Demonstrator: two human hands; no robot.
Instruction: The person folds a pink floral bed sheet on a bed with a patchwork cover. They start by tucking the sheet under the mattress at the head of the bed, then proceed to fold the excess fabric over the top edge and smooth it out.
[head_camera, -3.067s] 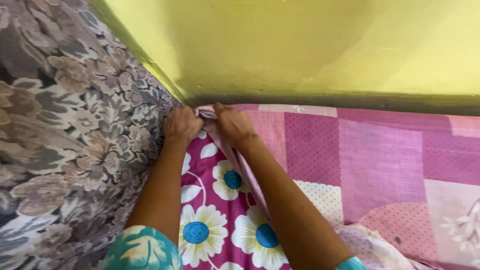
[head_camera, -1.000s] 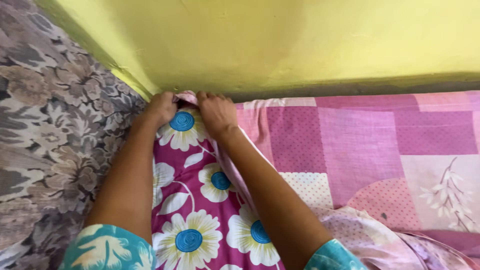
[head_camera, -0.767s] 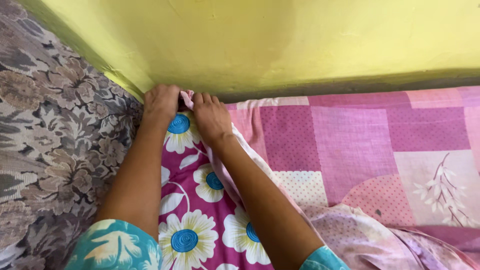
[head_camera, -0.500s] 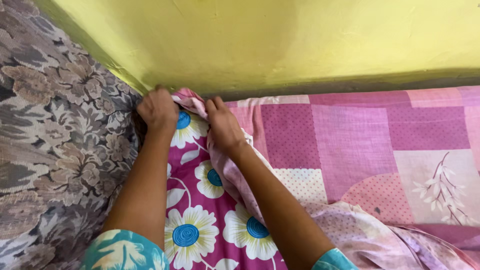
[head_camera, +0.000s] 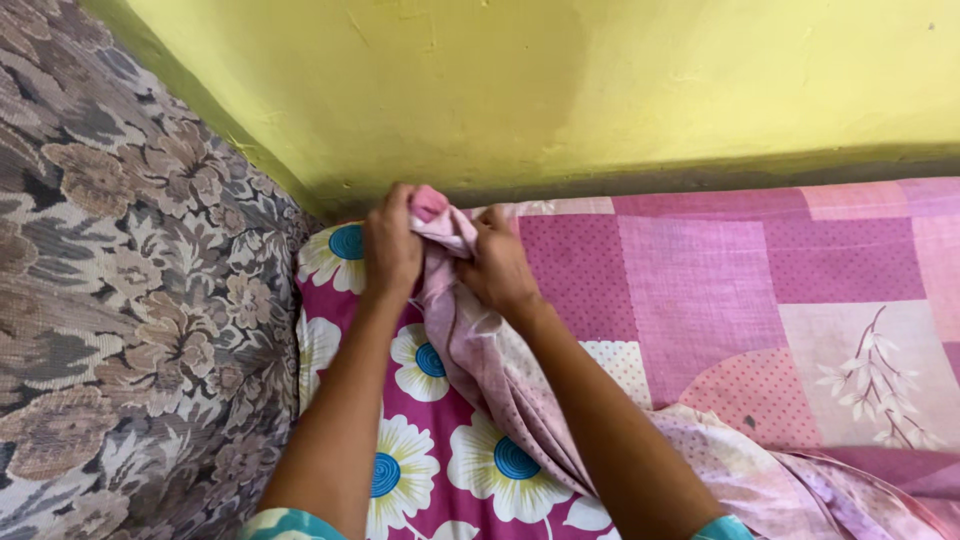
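My left hand (head_camera: 392, 250) and my right hand (head_camera: 497, 268) both grip the bunched corner of a pink patchwork bedsheet (head_camera: 740, 290), lifted a little above the mattress near the wall. Under that corner lies a magenta cover with white and blue flowers (head_camera: 430, 420), bare between my forearms. The sheet's folded edge runs from my hands down along my right forearm. My fingers are closed on the cloth, so the very tip of the corner is partly hidden.
A yellow wall (head_camera: 600, 90) stands right behind the bed, with a dark strip along its foot. A brown and grey floral upholstered surface (head_camera: 130, 300) rises at the left, tight against the mattress. The pink sheet bunches in folds at the lower right (head_camera: 800, 490).
Both hands have pulled the sheet corner out of the gap by the wall and moved it right and up. More of the flowered cover shows at the left.
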